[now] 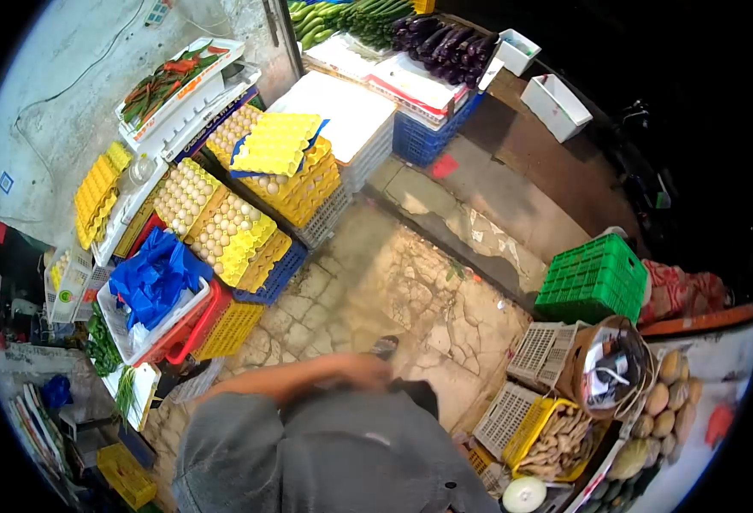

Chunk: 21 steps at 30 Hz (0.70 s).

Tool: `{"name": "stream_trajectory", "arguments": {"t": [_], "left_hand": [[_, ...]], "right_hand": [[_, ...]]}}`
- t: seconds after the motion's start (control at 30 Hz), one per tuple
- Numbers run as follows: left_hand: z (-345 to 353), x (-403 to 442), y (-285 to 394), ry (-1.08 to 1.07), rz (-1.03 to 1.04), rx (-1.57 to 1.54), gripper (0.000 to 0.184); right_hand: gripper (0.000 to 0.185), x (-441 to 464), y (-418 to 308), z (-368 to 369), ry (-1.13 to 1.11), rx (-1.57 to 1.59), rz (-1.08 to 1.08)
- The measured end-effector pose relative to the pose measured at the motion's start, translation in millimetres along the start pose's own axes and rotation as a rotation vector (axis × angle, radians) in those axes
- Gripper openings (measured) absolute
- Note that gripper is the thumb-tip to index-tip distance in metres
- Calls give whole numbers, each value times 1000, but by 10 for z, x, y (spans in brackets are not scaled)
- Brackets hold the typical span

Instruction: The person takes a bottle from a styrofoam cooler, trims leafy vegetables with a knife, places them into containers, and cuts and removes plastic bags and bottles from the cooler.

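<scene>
My left forearm reaches across the front of my grey shirt [351,453], with my left hand [366,371] low at the middle of the view. Its fingers are blurred, so I cannot tell whether they are closed. A dark shape, perhaps a shoe [384,345], shows just beyond the hand above the stone floor. My right hand is out of sight. To the left, yellow trays of eggs [214,214] rest on stacked crates. A white basket holding a crumpled blue plastic bag [158,275] stands nearer to me.
Long eggplants [445,47] and green vegetables lie at the back. Chillies [175,81] fill a tray at the back left. To the right stand a green crate [594,278], a yellow crate of ginger [556,445] and melons [663,402]. A raised step [453,231] crosses the cracked floor.
</scene>
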<state>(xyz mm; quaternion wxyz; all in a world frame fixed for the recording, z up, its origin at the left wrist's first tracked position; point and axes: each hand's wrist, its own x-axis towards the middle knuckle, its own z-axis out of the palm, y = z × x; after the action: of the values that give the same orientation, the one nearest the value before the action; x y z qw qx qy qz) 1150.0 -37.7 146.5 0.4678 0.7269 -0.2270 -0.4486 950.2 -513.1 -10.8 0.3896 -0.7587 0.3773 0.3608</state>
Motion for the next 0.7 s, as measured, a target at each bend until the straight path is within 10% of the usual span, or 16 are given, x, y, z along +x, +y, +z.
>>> {"name": "stream_trajectory", "arguments": {"t": [0.7], "left_hand": [[-3881,3608,1303,317,-313,-531,36]], "right_hand": [[24,4408,-5886,-3167,66,539,-413]]}}
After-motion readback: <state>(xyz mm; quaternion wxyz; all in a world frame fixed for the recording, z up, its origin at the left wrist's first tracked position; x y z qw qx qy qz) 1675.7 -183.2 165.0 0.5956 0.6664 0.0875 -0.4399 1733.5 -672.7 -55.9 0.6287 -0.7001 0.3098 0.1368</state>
